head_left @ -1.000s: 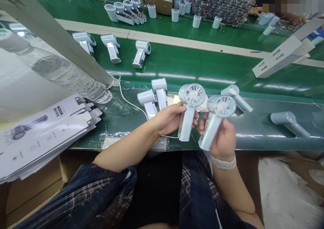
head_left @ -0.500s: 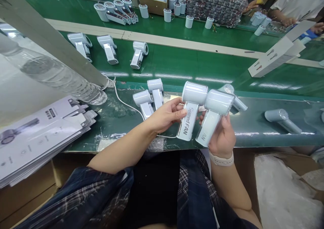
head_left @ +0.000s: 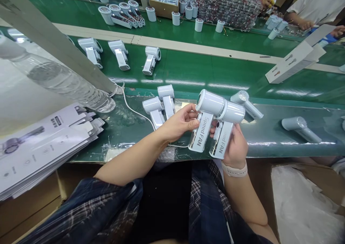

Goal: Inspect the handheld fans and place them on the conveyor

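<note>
1. Left fan (head_left: 201, 131). Held upright above the near edge of the bench (head_left: 129, 129), in front of the wearer. The long axis of its handle runs down and slightly leftward toward the wearer; its cylindrical head lies crosswise, ringed end to the left. The "Speed FAN" lettering faces the camera.

2. Right fan (head_left: 222, 138). Beside the left fan, its handle nearly parallel, its head pointing right and slightly down. The two heads meet or overlap in view; contact cannot be determined.

3. Left hand (head_left: 182, 123). Closed on the upper handle of the left fan, thumb on the lettered face.

4. Right hand (head_left: 235, 147). Wrapped round the right fan's handle from behind, fingertips showing between the two handles; a pale watch band (head_left: 235, 170) encircles the wrist.

5. Nearby objects. A fan pair (head_left: 156, 109) lies left of the hands, with a white cable (head_left: 137, 109) passing beside it. An angled fan (head_left: 246, 103) lies just beyond the right fan; a lone fan (head_left: 300, 128) lies farther right.

6. Obstructions. A slanted post (head_left: 61, 42) and a clear bottle (head_left: 58, 73) occupy the left side, above stacked cartons (head_left: 45, 143).
</note>
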Demonstrator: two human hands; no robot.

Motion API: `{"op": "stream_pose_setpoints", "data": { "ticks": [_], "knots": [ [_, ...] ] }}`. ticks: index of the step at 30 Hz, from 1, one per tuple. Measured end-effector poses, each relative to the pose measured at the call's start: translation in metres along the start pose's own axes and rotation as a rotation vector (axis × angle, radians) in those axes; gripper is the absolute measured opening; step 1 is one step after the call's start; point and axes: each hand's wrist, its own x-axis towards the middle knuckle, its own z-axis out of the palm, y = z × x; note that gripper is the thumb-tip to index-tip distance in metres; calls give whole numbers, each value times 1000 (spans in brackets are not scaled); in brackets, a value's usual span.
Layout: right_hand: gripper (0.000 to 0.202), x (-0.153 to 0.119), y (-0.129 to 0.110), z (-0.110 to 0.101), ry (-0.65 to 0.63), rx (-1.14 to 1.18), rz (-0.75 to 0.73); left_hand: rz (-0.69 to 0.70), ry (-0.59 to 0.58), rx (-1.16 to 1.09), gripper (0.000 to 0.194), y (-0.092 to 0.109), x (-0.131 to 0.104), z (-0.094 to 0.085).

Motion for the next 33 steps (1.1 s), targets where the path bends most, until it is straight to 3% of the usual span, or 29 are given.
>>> {"op": "stream_pose_setpoints", "data": {
  "ticks": [8, 13, 16, 19, 22, 26, 28, 31, 33],
  "knots": [
    [22, 0, 0, -1, -10, -1, -9, -15, 35, 53, 71, -6, 1, -3],
    [24, -3, 1, -7, -49, -27, -63, 64, 30, 168, 64, 0, 0, -1],
    [37, -7, -3, -12, -80, -157, -199, 141, 66, 341, 55, 7, -3, 2],
    [61, -12, -12, -14, -204, -394, -408, 362, 113, 552, 40, 10, -5, 6],
    [62, -15, -19, -16, -284, -511, -596, 557, 210, 666, 18, 7, -10, 9],
    [69, -14, -11, -24, -286, -592, -642, 572, 277, 616, 12, -4, -11, 6],
    [80, -11, -1, -28, -293, -575, -627, 571, 233, 633, 9, -7, -6, 3],
    [102, -8, 4, -35, -307, -465, -522, 597, 27, 674, 18, -2, -2, 1],
    [96, -14, -7, -44, -253, -426, -398, 580, -88, 598, 34, 7, -13, 5]
  ]
}}
